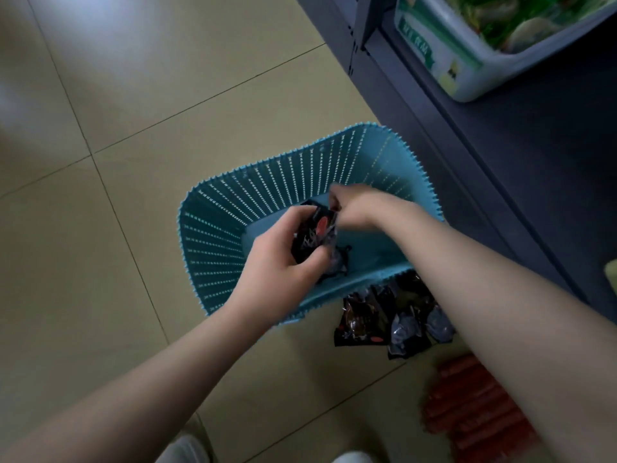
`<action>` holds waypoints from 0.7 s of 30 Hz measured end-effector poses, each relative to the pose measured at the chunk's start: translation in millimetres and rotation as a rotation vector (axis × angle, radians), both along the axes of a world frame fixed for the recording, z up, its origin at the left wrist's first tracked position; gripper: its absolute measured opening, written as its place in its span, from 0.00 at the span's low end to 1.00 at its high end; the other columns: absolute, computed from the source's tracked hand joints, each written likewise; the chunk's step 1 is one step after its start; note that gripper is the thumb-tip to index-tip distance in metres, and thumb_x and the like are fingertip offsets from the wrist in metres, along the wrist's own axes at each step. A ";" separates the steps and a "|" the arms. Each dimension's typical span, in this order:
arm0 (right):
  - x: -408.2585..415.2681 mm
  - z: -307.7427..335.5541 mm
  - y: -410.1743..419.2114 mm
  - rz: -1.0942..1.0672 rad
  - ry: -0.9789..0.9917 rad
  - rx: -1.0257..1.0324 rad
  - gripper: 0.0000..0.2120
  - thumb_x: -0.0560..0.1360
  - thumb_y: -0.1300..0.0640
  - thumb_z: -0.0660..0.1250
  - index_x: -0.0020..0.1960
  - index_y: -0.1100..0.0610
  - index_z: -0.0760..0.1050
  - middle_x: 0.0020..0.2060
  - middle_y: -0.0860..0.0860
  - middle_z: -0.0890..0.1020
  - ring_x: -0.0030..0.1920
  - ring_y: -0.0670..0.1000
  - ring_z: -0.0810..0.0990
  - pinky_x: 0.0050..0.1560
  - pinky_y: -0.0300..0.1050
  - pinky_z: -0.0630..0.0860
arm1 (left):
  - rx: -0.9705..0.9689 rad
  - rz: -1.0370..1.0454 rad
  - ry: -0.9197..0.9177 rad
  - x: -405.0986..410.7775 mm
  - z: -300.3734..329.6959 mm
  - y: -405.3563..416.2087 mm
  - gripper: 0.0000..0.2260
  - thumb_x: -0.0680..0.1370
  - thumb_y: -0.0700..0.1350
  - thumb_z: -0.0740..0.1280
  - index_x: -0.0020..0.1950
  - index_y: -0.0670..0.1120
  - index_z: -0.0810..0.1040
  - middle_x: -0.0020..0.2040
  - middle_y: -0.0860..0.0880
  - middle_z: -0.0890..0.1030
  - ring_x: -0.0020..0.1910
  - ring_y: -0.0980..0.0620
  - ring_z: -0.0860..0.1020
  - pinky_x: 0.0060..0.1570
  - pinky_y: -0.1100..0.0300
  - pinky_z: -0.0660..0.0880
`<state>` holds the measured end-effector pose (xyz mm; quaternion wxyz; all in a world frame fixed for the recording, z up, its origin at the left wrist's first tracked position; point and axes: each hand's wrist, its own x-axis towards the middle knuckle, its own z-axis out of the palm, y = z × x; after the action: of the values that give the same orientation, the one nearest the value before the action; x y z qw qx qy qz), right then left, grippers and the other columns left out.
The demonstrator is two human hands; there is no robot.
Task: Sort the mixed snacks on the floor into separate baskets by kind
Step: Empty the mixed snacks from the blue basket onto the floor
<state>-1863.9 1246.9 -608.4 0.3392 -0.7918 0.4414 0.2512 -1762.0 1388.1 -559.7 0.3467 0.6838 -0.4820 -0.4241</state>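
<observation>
A blue slatted basket (213,235) stands on the tiled floor. Over its inside, my left hand (280,259) grips a black snack packet with a red mark (314,232). My right hand (354,205) pinches the top of that same packet; its fingers are blurred. A darker packet (337,265) lies on the basket's bottom under my hands. Several black packets (384,322) lie on the floor just behind the basket's near edge. A pile of red sausage sticks (477,409) lies at the lower right, partly behind my right forearm.
A dark grey shelf unit (500,155) runs along the right side. On it stands a white bin with green packaging (467,58). Beige floor tiles (117,162) spread to the left. My shoes (187,449) show at the bottom edge.
</observation>
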 end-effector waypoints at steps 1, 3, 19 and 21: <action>-4.0 11.7 2.4 -0.021 -0.068 -0.071 0.16 0.73 0.50 0.63 0.58 0.55 0.67 0.55 0.57 0.75 0.47 0.56 0.73 0.44 0.45 0.69 | -0.054 -0.032 -0.023 -6.4 4.1 4.9 0.11 0.71 0.45 0.65 0.52 0.54 0.74 0.45 0.57 0.80 0.44 0.57 0.78 0.47 0.62 0.75; -17.4 32.8 8.4 0.006 -0.168 -0.233 0.15 0.72 0.50 0.63 0.56 0.54 0.68 0.55 0.55 0.76 0.51 0.57 0.75 0.49 0.48 0.71 | -0.181 -0.119 -0.080 -19.9 8.0 16.1 0.13 0.69 0.45 0.63 0.54 0.51 0.74 0.46 0.57 0.78 0.46 0.59 0.77 0.47 0.66 0.73; -157.0 -22.8 165.7 -0.784 -0.514 -0.560 0.15 0.69 0.57 0.69 0.55 0.59 0.74 0.53 0.54 0.74 0.55 0.53 0.73 0.54 0.39 0.70 | -0.165 -0.781 -0.820 -72.1 -121.2 55.3 0.35 0.53 0.38 0.79 0.58 0.46 0.72 0.50 0.45 0.82 0.47 0.44 0.81 0.40 0.57 0.79; -157.1 -36.3 170.5 -0.695 -0.403 -0.544 0.17 0.67 0.60 0.72 0.54 0.61 0.74 0.54 0.58 0.75 0.55 0.61 0.74 0.54 0.49 0.72 | -0.102 -0.705 -0.860 -75.0 -118.5 51.6 0.35 0.54 0.38 0.80 0.59 0.42 0.75 0.51 0.43 0.81 0.47 0.43 0.81 0.41 0.55 0.79</action>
<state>-2020.9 1417.5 -644.7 0.2626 -0.6905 0.6548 -0.1599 -1837.1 1439.6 -678.2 -0.0113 0.5748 -0.7996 -0.1732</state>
